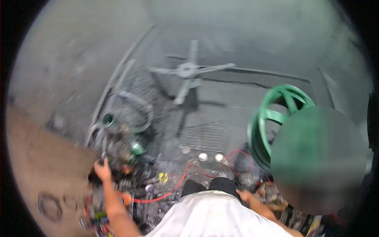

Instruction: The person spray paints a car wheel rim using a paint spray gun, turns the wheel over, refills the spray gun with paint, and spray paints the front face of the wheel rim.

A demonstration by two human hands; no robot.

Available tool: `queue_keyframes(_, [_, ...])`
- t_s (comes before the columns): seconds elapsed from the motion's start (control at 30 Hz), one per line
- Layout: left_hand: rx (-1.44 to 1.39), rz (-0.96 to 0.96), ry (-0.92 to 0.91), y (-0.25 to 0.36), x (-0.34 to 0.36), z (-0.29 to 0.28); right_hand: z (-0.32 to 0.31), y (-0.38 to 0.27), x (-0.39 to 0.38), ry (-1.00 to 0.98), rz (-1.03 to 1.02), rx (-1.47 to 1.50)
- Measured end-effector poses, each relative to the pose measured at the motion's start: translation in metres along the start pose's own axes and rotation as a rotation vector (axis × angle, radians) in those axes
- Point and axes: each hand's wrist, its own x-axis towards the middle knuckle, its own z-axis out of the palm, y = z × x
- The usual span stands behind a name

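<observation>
My left hand (102, 170) is closed round a dark-handled metal tool (104, 156) at the left, beside a cluttered pile with a dark green container (109, 120) and a bright green object (136, 148); motion blurs the details. My right hand (242, 194) is low at the right, beside my dark-clothed leg, its fingers too blurred and partly hidden to read. A red hose (173, 191) snakes across the clutter between my hands. A green wheel rim (286, 93) stands at the right, partly covered by a round blurred patch.
A pale cross-shaped stand (187, 70) is ahead on a grey grated floor (209, 118). Grey walls (237, 27) surround it. Brown floor (39, 166) lies at the left. Two small round silver objects (203, 157) sit before my legs, and mixed items (98, 215) are piled lower left.
</observation>
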Motion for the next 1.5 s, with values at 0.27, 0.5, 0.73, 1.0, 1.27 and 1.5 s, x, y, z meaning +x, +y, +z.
queue_keyframes(0.27, [-0.316, 0.088, -0.546, -0.014, 0.027, 0.089, -0.019, -0.082, -0.006, 0.417, -0.209, 0.574])
queue_keyframes(0.5, [-0.068, 0.077, -0.343, 0.025, -0.006, 0.058, 0.006, -0.114, -0.06, 0.508, -0.441, 0.295])
queue_keyframes(0.73, [-0.457, 0.205, -0.63, 0.131, -0.148, -0.029, 0.025, -0.104, -0.111, 0.436, -0.653, 0.147])
queue_keyframes(1.0, [-0.528, 0.373, -1.131, 0.236, -0.402, -0.104, 0.026, -0.064, -0.171, 0.471, -0.605, 0.392])
queue_keyframes(1.27, [-0.657, 0.761, -1.524, 0.357, -0.584, -0.179, 0.009, 0.059, -0.217, 1.412, -0.48, 1.108])
queue_keyframes(1.5, [-1.058, 0.801, -1.882, 0.42, -0.661, -0.214, -0.068, 0.133, -0.29, 1.362, -0.56, 1.683])
